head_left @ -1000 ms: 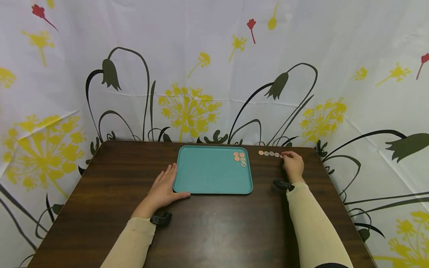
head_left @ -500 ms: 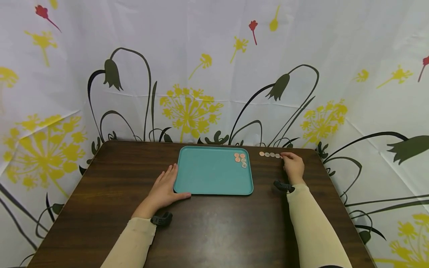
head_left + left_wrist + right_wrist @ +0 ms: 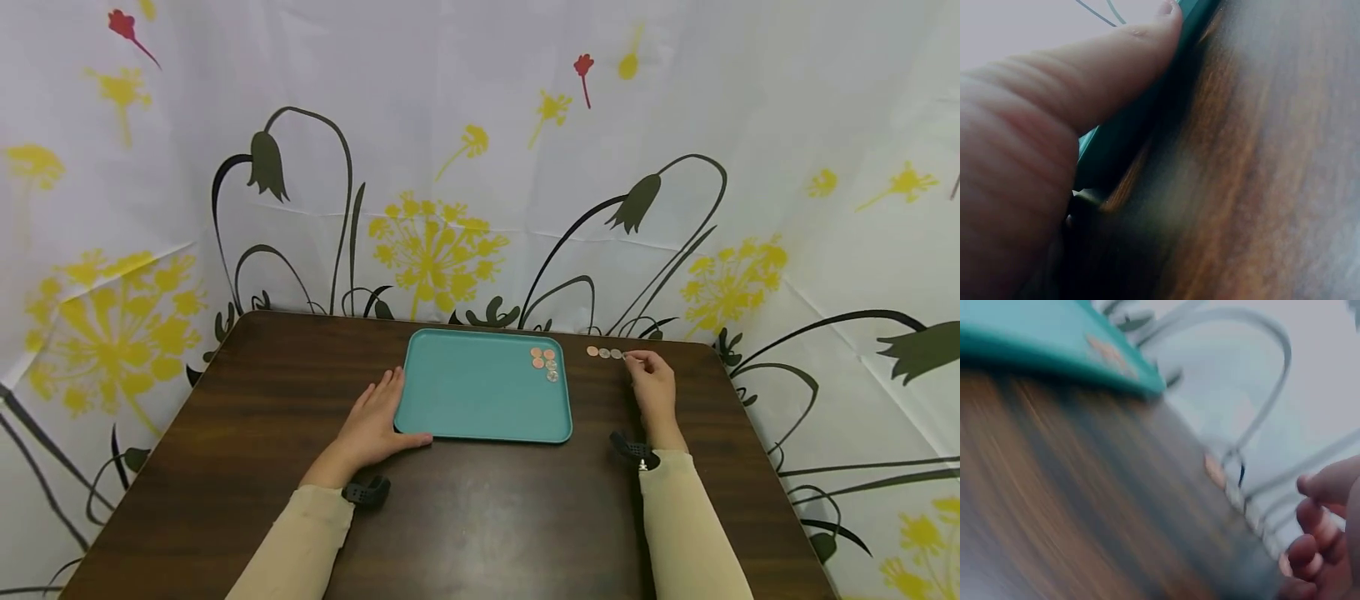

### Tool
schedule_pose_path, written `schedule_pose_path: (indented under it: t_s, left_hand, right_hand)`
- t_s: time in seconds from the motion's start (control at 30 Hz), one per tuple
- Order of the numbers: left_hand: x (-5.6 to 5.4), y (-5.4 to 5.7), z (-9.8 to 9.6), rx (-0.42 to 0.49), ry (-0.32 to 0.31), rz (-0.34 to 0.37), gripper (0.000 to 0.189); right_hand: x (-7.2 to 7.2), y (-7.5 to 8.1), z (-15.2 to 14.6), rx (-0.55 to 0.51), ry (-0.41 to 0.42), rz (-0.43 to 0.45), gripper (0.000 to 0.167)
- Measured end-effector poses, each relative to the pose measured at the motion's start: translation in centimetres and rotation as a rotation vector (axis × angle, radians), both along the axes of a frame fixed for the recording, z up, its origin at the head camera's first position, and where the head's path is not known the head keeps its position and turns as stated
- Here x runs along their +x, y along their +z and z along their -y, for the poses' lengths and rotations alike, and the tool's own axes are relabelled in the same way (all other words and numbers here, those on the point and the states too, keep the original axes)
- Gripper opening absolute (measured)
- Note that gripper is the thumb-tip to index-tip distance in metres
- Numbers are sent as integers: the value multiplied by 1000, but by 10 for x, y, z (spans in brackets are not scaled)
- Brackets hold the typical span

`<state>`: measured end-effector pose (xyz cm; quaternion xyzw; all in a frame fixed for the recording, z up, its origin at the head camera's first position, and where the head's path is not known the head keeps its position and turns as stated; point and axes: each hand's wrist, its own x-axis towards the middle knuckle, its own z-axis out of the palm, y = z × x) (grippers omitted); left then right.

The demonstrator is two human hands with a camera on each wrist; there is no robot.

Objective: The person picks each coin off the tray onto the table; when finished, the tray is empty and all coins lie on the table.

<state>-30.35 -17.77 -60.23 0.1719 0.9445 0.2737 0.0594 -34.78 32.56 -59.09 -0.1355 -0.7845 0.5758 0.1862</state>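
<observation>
A teal tray [image 3: 480, 392] lies on the dark wooden table. Several copper and silver coins [image 3: 537, 363] are grouped in its upper right part. My left hand [image 3: 373, 427] rests at the tray's left side, fingers extended along the edge. In the left wrist view its thumb [image 3: 1116, 69] reaches along the tray's near edge. Right of the tray, a row of coins [image 3: 604, 353] runs along the table's back. My right hand [image 3: 651, 387] is at the row's right end with fingers bent. A copper coin [image 3: 1285, 565] shows beside its fingertips; I cannot tell whether they pinch it.
A white cloth [image 3: 465, 75] with printed flowers hangs right behind the table's back edge. The brown tabletop [image 3: 480, 517] spreads in front of the tray and to both sides. Dark bands [image 3: 633, 450] circle both wrists.
My right hand has shifted slightly left, and its fingers now cover more of the row's right end. The head view has tilted a little. The left hand stays against the tray.
</observation>
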Motion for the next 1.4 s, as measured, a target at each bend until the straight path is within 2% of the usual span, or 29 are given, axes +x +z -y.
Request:
schedule_pose_path:
  t_s: [0.1,0.27,0.37,0.47,0.6,0.7,0.93,1.2,1.4]
  left_hand:
    - [-1,2,-1,1,-7,-5,136]
    - [-2,4,0,4,-9,-11,136]
    - [-1,3,0,-3,-5,-7,137]
    - [0,2,0,-7,-4,5,137]
    - [0,3,-1,3,-2,-5,136]
    - [0,4,0,1,0,-11,136]
    - [0,1,1,-4,1,-18,137]
    - [2,-1,1,-20,4,-7,136]
    - [1,1,1,-12,5,-18,135]
  right_hand:
    - [6,11,19,54,99,23,27]
    - [10,22,51,395,314,115,22]
    - [13,21,65,508,392,183,21]
    - [16,19,75,537,404,216,22]
    - [17,17,84,558,400,216,22]
    - [19,15,88,578,427,224,18]
    - [19,12,94,618,461,197,17]
    - [17,18,101,643,471,257,11]
    - [15,22,106,663,453,303,14]
